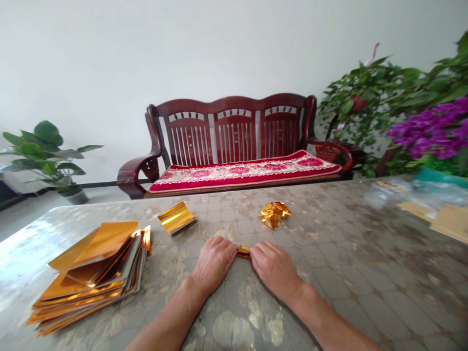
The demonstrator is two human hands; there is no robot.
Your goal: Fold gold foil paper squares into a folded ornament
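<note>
My left hand and my right hand are closed on the two ends of a narrow folded strip of gold foil paper, low over the table. Only the strip's middle shows between my fingers; its ends are hidden. Beyond my left hand lies a single curled gold foil sheet. A folded gold foil piece with pointed, crinkled sides rests beyond my right hand. Off to the left, a loose, uneven stack of gold foil sheets with grey undersides sits on the table.
A patterned grey cover lies over the table. Clear plastic bags and brown cardboard are at the right edge, near purple flowers. Behind the table stands a wooden bench with a red cushion. A potted plant is at the left.
</note>
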